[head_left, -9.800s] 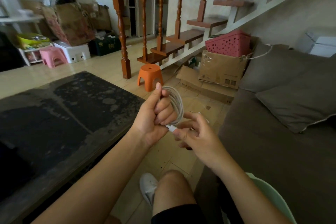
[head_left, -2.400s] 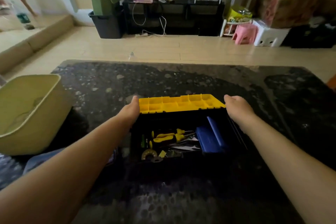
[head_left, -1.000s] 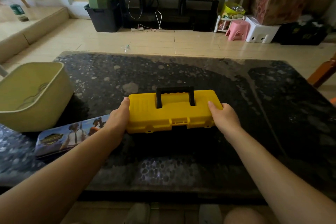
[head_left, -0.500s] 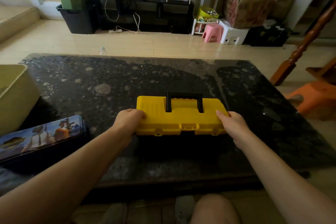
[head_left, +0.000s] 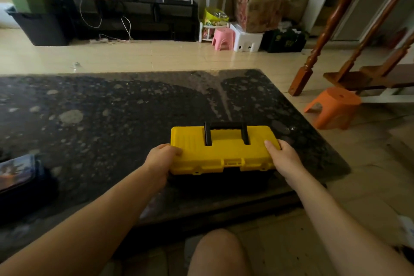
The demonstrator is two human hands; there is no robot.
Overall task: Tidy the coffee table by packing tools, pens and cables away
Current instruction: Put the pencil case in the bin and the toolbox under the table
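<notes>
1. Risk: the toolbox (head_left: 224, 152) sits near the table's (head_left: 112, 119) front-right edge, so a careless pull could tip it off. I cannot tell whether its latch (head_left: 231, 161) is fastened; if not, lifting could spill it.
2. Look: yellow lid closed, black base, black handle (head_left: 226, 129) on top.
3. The left hand (head_left: 162, 157) and right hand (head_left: 283, 157) are apart, each clamped on one end.

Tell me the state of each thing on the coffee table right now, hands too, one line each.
Toolbox: lid shut, standing on the coffee table.
Toolbox handle: untouched.
Left hand: grips the toolbox's left end.
Right hand: grips the toolbox's right end.
Printed case: lies flat at the table's left, partly out of frame.
</notes>
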